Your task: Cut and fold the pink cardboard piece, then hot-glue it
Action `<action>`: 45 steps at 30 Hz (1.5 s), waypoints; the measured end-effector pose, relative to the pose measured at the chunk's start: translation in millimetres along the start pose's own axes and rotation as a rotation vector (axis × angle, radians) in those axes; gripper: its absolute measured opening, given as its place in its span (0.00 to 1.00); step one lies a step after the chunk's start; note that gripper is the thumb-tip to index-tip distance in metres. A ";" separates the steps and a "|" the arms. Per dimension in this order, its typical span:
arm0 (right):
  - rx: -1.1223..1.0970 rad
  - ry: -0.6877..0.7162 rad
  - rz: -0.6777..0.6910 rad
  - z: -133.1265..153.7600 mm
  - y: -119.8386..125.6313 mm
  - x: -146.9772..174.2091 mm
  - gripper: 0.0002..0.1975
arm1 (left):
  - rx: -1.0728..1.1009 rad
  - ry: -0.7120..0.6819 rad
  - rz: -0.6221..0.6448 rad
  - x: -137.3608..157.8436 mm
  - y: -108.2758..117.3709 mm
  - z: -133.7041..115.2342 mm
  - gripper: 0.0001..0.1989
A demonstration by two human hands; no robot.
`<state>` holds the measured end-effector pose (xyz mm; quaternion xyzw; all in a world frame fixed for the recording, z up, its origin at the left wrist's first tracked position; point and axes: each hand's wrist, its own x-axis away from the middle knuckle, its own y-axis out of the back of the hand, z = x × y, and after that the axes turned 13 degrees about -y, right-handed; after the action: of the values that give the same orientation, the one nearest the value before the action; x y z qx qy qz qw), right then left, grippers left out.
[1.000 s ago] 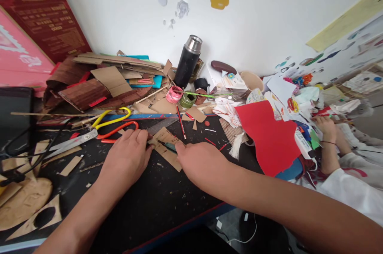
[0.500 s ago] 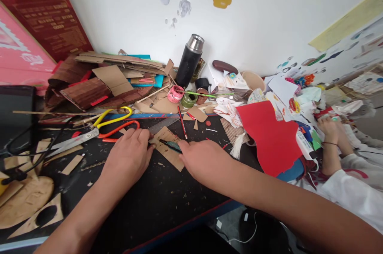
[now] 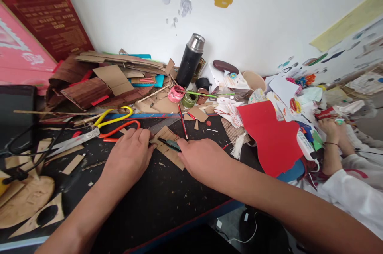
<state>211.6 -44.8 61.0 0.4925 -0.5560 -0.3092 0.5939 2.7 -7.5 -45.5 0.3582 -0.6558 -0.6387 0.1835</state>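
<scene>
Right hand (image 3: 203, 157) grips knife (image 3: 168, 143) | left hand (image 3: 129, 155) flat on cardboard piece (image 3: 167, 147) | writing unreadable

Brown cardboard piece (image 3: 168, 147), red paper (image 3: 271, 138)

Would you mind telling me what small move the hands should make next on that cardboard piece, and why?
Probably draw the dark cutting tool a little further along the cardboard piece. The right hand holds the tool's tip on the card, while the left hand presses the card's edge flat on the black table, beside the metal ruler. Everything looks braced for a stroke.
</scene>
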 end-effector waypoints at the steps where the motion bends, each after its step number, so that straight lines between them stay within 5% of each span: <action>1: -0.009 0.003 -0.005 0.1 -1.4 -0.3 0.11 | -0.002 0.001 0.001 -0.2 0.2 -0.4 0.03; 25: 0.053 0.002 0.111 11.7 12.5 -2.3 0.17 | -0.008 0.000 0.014 -1.5 5.9 -4.0 0.04; 37: 0.073 -0.031 0.086 18.7 -2.4 2.0 0.23 | -0.049 0.012 0.036 -2.0 4.4 -7.0 0.03; 45: -0.136 -0.056 0.108 -9.9 2.9 17.0 0.11 | -0.005 0.033 0.013 -3.4 7.3 -8.9 0.05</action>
<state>223.9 -57.0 70.8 0.4115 -0.5760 -0.3273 0.6258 9.5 -11.9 -36.6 0.3639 -0.6535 -0.6330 0.1994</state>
